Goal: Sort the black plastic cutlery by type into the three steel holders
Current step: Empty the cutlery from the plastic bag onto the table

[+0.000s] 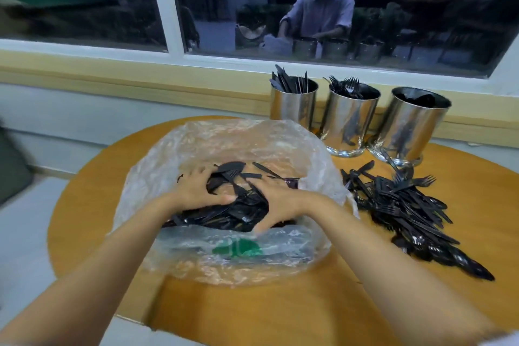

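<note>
the left hand (196,188) lies in the clear plastic bag (224,137) on the round worktop (252,312), fingers splayed on the heap of black cutlery (233,213). its grip is not closed round any one piece. the right hand (278,199) lies just beside it on the same heap, also spread flat, thumb low at the near edge. i'd say the two hands are gathering a bunch between them.

to do this well, i'd draw the pieces together with the handles lying one way, then lift them clear of the bag's slack rim so nothing snags.

further right, by the window, stand the three steel holders. the left holder (293,101) has knives, the middle holder (348,118) has forks, and the right holder (415,126) has something dark i cannot make out. a loose pile (407,211) of mixed pieces lies in front of them and needs sorting too.
</note>
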Tool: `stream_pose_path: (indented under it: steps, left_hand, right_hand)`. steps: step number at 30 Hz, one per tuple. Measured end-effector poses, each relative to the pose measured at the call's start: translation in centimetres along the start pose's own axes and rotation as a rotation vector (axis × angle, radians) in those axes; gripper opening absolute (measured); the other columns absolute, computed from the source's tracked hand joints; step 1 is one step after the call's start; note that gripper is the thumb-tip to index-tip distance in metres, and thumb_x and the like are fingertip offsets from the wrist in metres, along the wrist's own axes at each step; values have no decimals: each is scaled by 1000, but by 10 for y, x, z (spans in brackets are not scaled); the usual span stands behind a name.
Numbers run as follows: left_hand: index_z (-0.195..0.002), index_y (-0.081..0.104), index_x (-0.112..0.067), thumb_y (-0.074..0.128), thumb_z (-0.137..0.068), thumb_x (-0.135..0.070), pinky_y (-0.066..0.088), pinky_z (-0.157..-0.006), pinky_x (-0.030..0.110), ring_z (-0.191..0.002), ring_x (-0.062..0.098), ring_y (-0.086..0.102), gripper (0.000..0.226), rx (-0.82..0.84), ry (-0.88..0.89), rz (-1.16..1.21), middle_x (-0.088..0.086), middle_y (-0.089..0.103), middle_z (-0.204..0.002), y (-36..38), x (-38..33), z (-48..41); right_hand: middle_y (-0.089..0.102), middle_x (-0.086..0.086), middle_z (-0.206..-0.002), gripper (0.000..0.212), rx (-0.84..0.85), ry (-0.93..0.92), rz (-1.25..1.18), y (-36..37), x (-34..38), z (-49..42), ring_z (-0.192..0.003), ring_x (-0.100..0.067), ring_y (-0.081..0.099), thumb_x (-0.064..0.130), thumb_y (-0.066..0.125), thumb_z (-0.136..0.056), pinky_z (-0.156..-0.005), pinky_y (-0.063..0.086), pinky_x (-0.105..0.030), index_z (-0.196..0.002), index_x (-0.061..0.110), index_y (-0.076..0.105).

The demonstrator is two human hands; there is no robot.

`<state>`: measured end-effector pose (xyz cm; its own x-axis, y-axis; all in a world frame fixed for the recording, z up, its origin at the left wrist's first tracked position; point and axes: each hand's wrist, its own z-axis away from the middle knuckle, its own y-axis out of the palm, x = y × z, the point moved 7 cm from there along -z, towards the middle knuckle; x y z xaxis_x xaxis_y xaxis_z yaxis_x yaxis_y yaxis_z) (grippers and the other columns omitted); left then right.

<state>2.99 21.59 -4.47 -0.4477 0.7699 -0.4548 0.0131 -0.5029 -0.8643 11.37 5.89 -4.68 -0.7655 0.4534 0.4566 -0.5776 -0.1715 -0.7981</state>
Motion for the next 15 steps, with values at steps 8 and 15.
stream_pose_path:
  steps: [8,15]
  left_hand:
    - [-157,-1,-28,34,-19,-107,14,-120,51,-149,29,2,163,176,62,-226,-2,-1,-163,24,21,10]
    - [-154,20,-16,69,-66,-76,30,-113,45,-140,31,27,117,-100,-27,-272,10,29,-153,0,60,1]
  right_hand:
    - [5,-3,-163,116,-163,44,44,14,9,-43,-146,-38,3,66,71,-71,-118,10,-54,-155,30,-1]
    - [21,-1,-160,90,-347,-14,61,4,29,-80,-145,-27,15,67,56,-83,-119,11,-49,-154,29,17]
